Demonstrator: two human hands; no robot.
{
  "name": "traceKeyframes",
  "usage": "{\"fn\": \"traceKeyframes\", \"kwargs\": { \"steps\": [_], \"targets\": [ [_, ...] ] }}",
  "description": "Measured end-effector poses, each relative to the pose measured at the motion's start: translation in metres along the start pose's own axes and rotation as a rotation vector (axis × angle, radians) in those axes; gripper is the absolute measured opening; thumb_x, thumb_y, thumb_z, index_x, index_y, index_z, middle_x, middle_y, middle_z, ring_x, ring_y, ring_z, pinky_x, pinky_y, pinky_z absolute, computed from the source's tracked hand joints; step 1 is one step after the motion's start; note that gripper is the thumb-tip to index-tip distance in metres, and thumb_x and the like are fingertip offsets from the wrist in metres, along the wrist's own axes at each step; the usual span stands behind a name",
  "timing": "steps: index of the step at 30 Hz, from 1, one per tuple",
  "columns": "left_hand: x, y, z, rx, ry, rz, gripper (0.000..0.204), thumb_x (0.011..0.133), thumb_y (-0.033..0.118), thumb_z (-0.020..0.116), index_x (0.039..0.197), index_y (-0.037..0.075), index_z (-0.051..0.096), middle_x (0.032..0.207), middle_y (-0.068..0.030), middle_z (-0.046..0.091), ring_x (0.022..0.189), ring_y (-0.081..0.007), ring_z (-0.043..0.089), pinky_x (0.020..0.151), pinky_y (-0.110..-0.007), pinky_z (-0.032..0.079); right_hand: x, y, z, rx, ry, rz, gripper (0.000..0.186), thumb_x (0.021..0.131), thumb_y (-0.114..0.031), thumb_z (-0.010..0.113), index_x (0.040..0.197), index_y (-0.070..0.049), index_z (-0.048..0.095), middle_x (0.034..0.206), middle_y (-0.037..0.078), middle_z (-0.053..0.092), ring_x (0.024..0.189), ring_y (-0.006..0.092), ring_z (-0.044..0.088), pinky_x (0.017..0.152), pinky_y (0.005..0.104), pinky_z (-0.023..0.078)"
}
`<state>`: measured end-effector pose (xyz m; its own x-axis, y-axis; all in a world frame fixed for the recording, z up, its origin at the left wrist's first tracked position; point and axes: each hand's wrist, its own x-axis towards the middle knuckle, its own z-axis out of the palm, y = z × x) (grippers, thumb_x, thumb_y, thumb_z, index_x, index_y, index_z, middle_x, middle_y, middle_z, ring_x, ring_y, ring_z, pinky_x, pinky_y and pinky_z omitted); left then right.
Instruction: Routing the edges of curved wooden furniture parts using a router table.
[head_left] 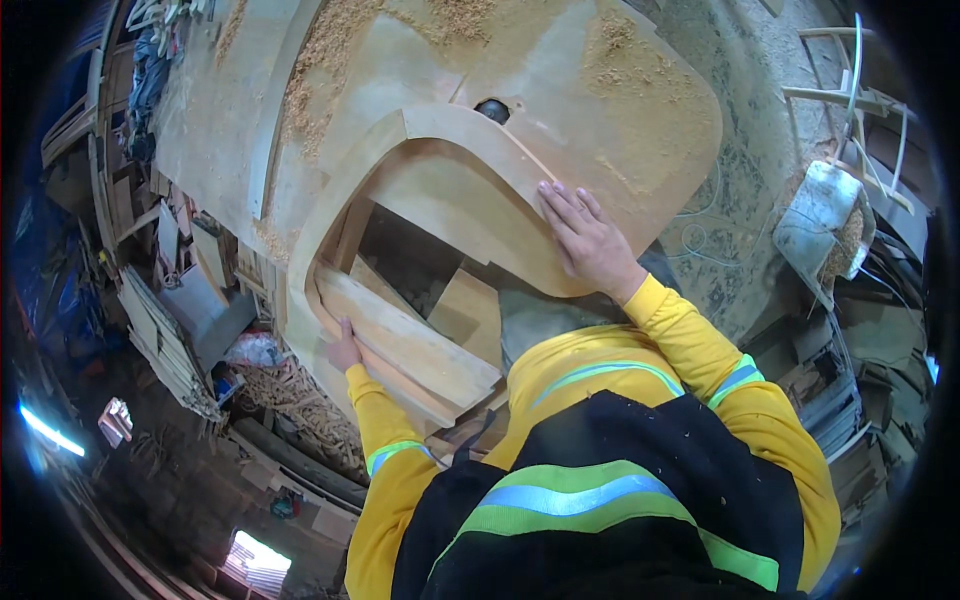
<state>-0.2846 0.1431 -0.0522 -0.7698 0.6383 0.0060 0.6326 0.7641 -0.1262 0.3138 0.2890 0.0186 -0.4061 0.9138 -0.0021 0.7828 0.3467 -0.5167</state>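
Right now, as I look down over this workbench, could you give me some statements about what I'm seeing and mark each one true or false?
1. The right hand rests on the curved wooden piece. True.
2. The left hand is raised clear of the wood. False: it is on the left side of the curved wooden piece.
3. Wood shavings lie on the tabletop. True.
4. The sleeves are plain red. False: they are yellow with reflective bands.
5. A round dark part shows just beyond the far edge of the curved wooden piece. True.
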Motion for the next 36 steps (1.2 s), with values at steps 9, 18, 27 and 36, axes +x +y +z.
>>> {"fn": "traceKeyframes", "kwargs": {
  "steps": [9,18,27,36],
  "targets": [
    [0.011,0.06,-0.046,0.011,-0.298,-0.069,0.096,0.076,0.08,0.063,0.098,-0.014,0.07,0.093,-0.0366,0.068,0.087,-0.0487,0.067,0.078,-0.053,0.051,0.013,-0.006,0.004,0.078,-0.007,-0.009,0.067,0.077,-0.001,0.058,0.143,0.002,0.048,0.153,0.014,0.046,0.142,0.0269,0.045,0.118,0.0413,0.034],
    [0.022,0.074,-0.051,-0.008,-0.261,-0.104,0.099,0.074,0.079,0.066,0.092,-0.019,0.068,0.091,-0.0375,0.067,0.087,-0.0475,0.067,0.079,-0.052,0.051,0.028,-0.008,0.005,0.064,0.005,-0.049,0.065,0.077,-0.003,0.057,0.141,0.003,0.051,0.151,0.014,0.048,0.14,0.0263,0.047,0.118,0.0392,0.035],
    [0.036,0.076,-0.048,-0.037,-0.275,-0.154,0.104,0.072,0.077,0.07,0.098,-0.024,0.064,0.1,-0.0381,0.067,0.095,-0.0478,0.067,0.085,-0.049,0.052,0.042,-0.022,0.006,0.04,0.021,-0.001,0.056,0.081,-0.002,0.054,0.136,0.006,0.053,0.149,0.017,0.049,0.139,0.028,0.047,0.118,0.0404,0.036],
    [0.051,0.078,-0.046,-0.017,-0.276,-0.153,0.106,0.072,0.079,0.069,0.098,-0.024,0.064,0.099,-0.0384,0.067,0.095,-0.0485,0.067,0.085,-0.05,0.053,0.057,-0.02,0.007,-0.045,0.029,-0.036,0.049,0.087,-0.009,0.052,0.134,0.004,0.056,0.147,0.016,0.051,0.137,0.0264,0.049,0.118,0.0382,0.037]
  ]
}}
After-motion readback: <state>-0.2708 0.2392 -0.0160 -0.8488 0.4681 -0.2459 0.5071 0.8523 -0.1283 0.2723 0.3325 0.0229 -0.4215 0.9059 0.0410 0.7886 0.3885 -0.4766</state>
